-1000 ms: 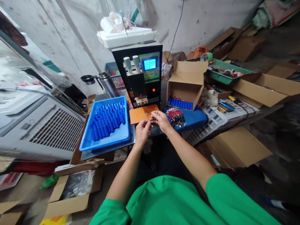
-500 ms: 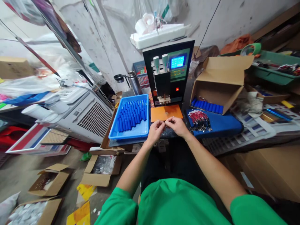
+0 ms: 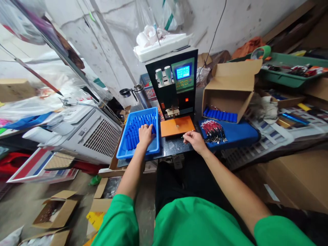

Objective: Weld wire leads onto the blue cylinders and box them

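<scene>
My left hand point(image 3: 146, 134) lies over the blue cylindrical battery cells point(image 3: 132, 140) in the blue tray point(image 3: 156, 149). Its fingers are apart among the cell tops, with the fingertips partly hidden; no cell is lifted. Just in front of the orange plate point(image 3: 176, 127), my right hand point(image 3: 194, 140) is closed in a pinch. A small, thin wire lead appears to poke out at its fingertips, too small to see clearly. To the right of that hand, a heap of red and black wire leads point(image 3: 214, 131) with white ends rests on a blue surface.
Behind the plate stands a black spot-welding machine point(image 3: 185, 99) with a lit display. More blue cells lie in an open cardboard box point(image 3: 229, 94) at right. A steel flask point(image 3: 142, 95) is behind the tray. An air cooler point(image 3: 98, 131) and cardboard boxes point(image 3: 55, 209) stand at left.
My left hand has left my right hand and moved left into the tray of cells. My right hand stays pinched near the plate's front edge. The view has shifted slightly.
</scene>
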The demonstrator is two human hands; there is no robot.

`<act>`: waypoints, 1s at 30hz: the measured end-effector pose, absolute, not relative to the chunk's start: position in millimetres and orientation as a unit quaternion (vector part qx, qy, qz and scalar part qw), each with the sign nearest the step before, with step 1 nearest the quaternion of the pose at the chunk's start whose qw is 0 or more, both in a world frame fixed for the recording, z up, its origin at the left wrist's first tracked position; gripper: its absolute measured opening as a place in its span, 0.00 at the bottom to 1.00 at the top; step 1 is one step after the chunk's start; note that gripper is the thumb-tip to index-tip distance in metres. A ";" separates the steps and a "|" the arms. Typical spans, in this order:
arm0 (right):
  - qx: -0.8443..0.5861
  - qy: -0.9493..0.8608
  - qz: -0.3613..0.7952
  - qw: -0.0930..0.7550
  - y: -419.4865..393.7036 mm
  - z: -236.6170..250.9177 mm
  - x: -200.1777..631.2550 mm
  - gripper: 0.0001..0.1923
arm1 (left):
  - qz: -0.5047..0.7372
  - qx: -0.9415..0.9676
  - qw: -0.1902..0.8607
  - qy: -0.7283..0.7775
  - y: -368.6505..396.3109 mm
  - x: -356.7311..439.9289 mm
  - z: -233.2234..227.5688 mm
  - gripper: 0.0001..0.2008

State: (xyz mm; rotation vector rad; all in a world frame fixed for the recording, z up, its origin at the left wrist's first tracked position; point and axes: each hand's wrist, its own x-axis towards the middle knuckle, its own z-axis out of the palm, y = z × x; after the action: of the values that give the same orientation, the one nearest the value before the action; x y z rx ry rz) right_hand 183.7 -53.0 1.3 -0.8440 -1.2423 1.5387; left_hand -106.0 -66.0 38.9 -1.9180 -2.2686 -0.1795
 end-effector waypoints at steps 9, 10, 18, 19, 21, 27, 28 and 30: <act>-0.353 -0.506 0.627 0.476 -53.3 -4.1 186.7 0.20 | -0.291 -0.582 -0.060 -0.757 -72.2 -111.2 26.7 0.11; -0.353 -0.506 0.626 0.477 -52.9 -3.8 186.9 0.20 | -0.332 -0.567 -0.072 -0.750 -74.4 -110.9 27.8 0.11; -0.370 -0.480 0.615 0.505 -45.2 1.8 190.1 0.19 | -0.584 -0.524 -0.099 -0.613 -58.9 -55.6 53.0 0.15; -0.372 -0.475 0.616 0.506 -44.5 2.6 190.0 0.19 | -0.588 -0.530 -0.121 -0.599 -51.7 -44.3 52.7 0.15; -0.375 -0.464 0.620 0.509 -43.5 3.4 189.7 0.18 | -0.579 -0.541 -0.165 -0.587 -36.5 -23.0 47.8 0.15; -0.386 -0.458 0.607 0.522 -33.3 4.5 194.1 0.20 | -0.514 -0.566 -0.213 -0.608 -9.5 10.1 25.4 0.09; -0.385 -0.459 0.601 0.528 -29.2 5.9 194.9 0.20 | -0.509 -0.571 -0.217 -0.607 -8.3 11.5 23.4 0.07; -0.381 -0.462 0.590 0.541 -18.6 10.0 194.3 0.19 | -0.509 -0.574 -0.230 -0.598 -6.9 13.1 20.8 0.07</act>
State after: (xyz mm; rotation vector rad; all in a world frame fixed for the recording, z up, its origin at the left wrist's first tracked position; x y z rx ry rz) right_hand 194.3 -18.6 10.0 -0.9059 -1.0983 1.4016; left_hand 13.1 -6.9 20.8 -2.1265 -2.2163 -1.8870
